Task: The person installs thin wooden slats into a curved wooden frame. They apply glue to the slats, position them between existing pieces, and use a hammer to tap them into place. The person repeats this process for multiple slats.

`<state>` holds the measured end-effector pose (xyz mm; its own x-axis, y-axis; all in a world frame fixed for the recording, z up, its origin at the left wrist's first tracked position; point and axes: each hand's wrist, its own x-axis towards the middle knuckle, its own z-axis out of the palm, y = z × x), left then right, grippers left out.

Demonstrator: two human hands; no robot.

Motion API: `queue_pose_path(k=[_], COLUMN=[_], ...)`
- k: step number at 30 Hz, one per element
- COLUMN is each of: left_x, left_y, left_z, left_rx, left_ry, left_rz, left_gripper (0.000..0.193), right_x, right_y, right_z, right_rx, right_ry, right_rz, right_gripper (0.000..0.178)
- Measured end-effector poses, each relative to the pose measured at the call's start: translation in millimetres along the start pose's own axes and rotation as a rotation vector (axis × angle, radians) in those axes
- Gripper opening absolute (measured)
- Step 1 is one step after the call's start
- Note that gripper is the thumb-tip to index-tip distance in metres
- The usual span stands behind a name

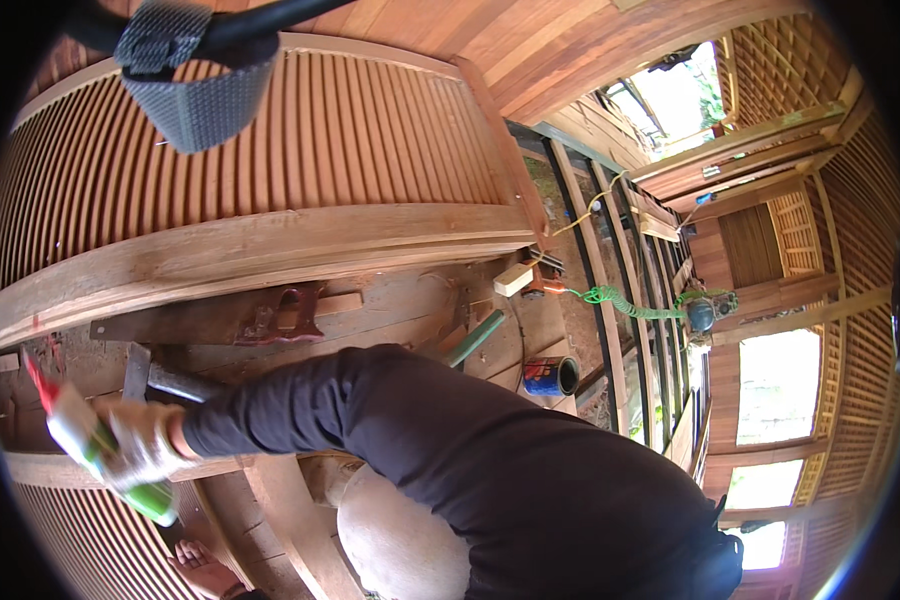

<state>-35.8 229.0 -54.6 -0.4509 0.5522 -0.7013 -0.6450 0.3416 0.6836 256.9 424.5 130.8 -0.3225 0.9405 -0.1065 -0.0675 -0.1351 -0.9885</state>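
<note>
My right hand (142, 440), in a whitish work glove, reaches across to the far left. It is wrapped round a white and green squeeze bottle (153, 500) with a red nozzle, which is tilted and slightly blurred. The bottle is above the wooden rail (60, 468) of a slatted panel (90, 535). Low at the left, my bare left hand (205, 570) lies by that panel, fingers apart and holding nothing. Close to my right wrist is a hammer (175, 382). A handsaw (200, 320) with a dark red handle lies beyond it.
A large slatted wooden panel (370, 140) with a thick rail stands across the far side. Further right are a wood block (513, 280), an orange and black tool (542, 275), a green coiled hose (630, 300), a blue can (550, 376) and floor joists (600, 260).
</note>
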Motion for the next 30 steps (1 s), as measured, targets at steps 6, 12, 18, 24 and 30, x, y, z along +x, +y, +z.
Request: queue_pose_path(k=[6, 12, 18, 24, 30], left_x=[-71, -84, -138, -183, -100], left_y=[-6, -34, 18, 86, 34], left_z=[34, 5, 24, 41, 12], left_rx=[0.080, 0.047, 0.350, -0.151, -0.122], left_ry=[-0.391, -0.491, -0.574, -0.772, -0.190], left_rz=[-0.058, 0.130, 0.020, -0.067, 0.015], left_gripper=[0.072, 0.068, 0.064, 0.074, 0.036], right_x=[-68, -64, -84, -41, -34], right_y=[18, 11, 2, -60, -95], right_z=[19, 40, 9, 47, 3], right_rx=[-0.440, -0.757, -1.091, -0.860, -0.030], right_ry=[-0.352, -0.485, -0.218, -0.315, -0.094], right_rz=[0.207, 0.005, -1.178, -1.083, -0.277], right_gripper=[0.065, 0.059, 0.029, 0.040, 0.057])
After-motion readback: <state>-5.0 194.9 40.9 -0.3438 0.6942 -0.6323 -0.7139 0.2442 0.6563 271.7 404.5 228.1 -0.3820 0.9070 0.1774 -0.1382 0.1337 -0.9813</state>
